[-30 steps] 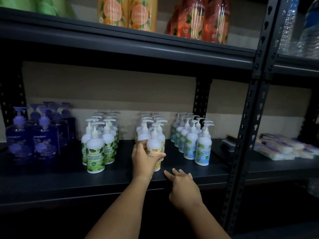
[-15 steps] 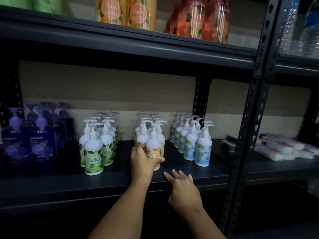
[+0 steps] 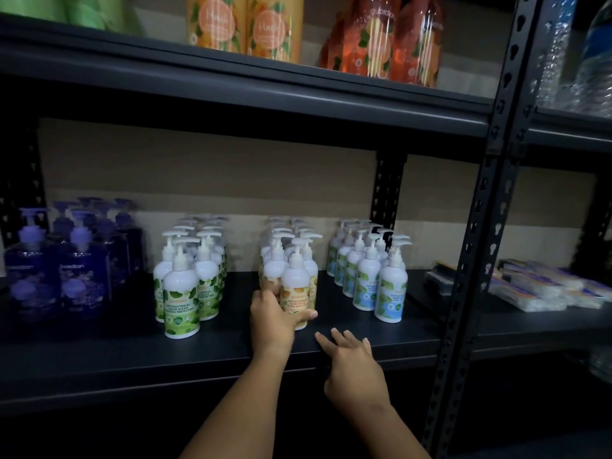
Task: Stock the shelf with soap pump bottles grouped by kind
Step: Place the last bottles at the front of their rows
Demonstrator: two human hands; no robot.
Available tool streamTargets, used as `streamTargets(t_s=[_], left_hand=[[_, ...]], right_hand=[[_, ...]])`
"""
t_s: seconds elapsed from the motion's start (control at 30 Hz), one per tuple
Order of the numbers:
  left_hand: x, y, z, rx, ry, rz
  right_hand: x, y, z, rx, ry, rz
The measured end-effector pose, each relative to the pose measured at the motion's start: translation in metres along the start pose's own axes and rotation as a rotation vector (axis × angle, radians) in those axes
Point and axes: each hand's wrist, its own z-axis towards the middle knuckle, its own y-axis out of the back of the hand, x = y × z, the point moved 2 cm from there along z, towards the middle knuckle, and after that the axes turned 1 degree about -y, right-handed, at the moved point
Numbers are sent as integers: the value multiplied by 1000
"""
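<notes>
On the black middle shelf (image 3: pixel 347 299) stand four groups of pump bottles: purple bottles (image 3: pixel 56 273) at the left, then white bottles with green labels (image 3: pixel 185 286), with yellow labels (image 3: pixel 298 286), and with blue labels (image 3: pixel 374 279). My left hand (image 3: pixel 273 321) grips the base of the front yellow-label bottle, thumb across its front. My right hand (image 3: pixel 354 362) lies flat on the shelf's front edge, fingers straight, holding nothing.
The upper shelf (image 3: pixel 231 84) carries orange bottles (image 3: pixel 245 24), red-orange bottles (image 3: pixel 387 41) and green ones at the far left. A perforated black upright post (image 3: pixel 477 246) divides the bays. Flat wrapped packs (image 3: pixel 546 289) lie on the right bay's shelf.
My left hand has stayed on the front yellow-label bottle, which sits a little nearer its group. My right hand has barely moved on the shelf edge.
</notes>
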Motion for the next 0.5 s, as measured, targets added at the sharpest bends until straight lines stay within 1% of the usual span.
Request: streamTargets(t_s=[0.1,0.2,0.27,0.37,0.4,0.43,0.5], left_hand=[[0,3,-3,30,26,20],[2,13,-12,68,3,154],[4,22,-23,132,-101,272],[4,47,-42,334,-285,479],[5,59,-47,374,-327,525],[8,73,-50,385,-355,549],[16,103,-51,352,-374,545]], right_hand=[[0,-2,0,3,-7,-14],[0,0,-1,11,-13,-17],[1,1,-2,10,-14,-31],[7,3,-3,27,-29,-44],[10,5,-3,37,-44,-48],[15,6,-3,39,-57,-61],[28,9,-5,3,-68,-86]])
